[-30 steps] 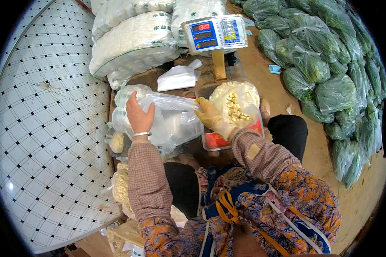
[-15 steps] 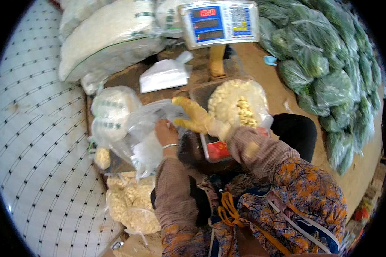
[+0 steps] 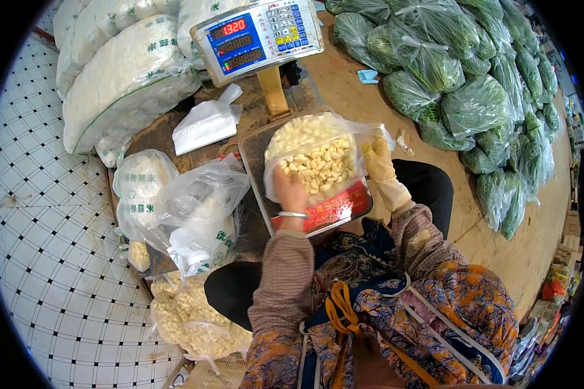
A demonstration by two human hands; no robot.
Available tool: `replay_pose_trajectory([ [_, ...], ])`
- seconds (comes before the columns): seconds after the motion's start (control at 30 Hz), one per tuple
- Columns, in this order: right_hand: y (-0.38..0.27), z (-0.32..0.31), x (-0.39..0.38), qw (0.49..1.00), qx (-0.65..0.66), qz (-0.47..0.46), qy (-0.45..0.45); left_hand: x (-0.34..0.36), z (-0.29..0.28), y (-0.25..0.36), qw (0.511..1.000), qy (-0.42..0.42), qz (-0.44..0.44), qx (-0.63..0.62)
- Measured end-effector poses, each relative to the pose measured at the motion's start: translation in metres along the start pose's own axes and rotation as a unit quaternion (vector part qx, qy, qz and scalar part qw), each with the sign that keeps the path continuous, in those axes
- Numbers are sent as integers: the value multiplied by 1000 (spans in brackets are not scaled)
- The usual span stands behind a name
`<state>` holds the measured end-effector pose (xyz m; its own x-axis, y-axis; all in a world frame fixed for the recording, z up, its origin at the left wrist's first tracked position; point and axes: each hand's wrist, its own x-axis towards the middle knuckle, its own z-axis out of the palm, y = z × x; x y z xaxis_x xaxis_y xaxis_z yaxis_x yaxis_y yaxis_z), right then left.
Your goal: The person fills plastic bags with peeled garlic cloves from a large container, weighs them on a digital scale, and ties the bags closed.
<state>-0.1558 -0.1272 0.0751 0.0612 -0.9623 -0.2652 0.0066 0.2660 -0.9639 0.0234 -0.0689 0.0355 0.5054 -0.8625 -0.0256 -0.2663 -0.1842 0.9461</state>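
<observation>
A clear plastic bag (image 3: 282,144) of peeled garlic cloves (image 3: 315,170) lies on the scale's platform (image 3: 253,162), its mouth toward me. My left hand (image 3: 291,193), bare with a bracelet at the wrist, is closed at the left side of the bag's mouth; its fingertips are partly hidden against the cloves. On the right, my right hand (image 3: 381,167) wears a yellowish glove and pinches the bag's stretched edge. Beneath the bag, a red printed panel (image 3: 340,207) shows on the platform.
The scale's lit display (image 3: 256,39) stands behind the platform. At left are loose clear bags (image 3: 204,207), a white bag stack (image 3: 204,126) and large white sacks (image 3: 126,78). More bagged garlic (image 3: 198,318) sits lower left. Bagged greens (image 3: 480,110) are piled at right.
Both hands have moved from the loose plastic at left to the garlic bag on the scale. The bag's edge is now stretched to the right and more cloves show. The view has shifted.
</observation>
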Motion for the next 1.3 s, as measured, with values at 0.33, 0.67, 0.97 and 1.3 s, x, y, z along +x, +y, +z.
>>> replay_pose_trajectory([
  [0.33, 39, 51, 4, 833, -439, -332, 48, -6, 25, 7, 993, 24, -30, 115],
  [0.67, 42, 75, 40, 848, -441, -289, -52, 1, 66, -22, 992, 127, -11, 5],
  [0.97, 53, 69, 26, 996, 81, -30, -35, 8, 65, 16, 972, 77, -75, -210],
  [1.3, -27, 76, -39, 964, 264, -22, -20, -33, 22, 80, 966, 65, 59, -244],
])
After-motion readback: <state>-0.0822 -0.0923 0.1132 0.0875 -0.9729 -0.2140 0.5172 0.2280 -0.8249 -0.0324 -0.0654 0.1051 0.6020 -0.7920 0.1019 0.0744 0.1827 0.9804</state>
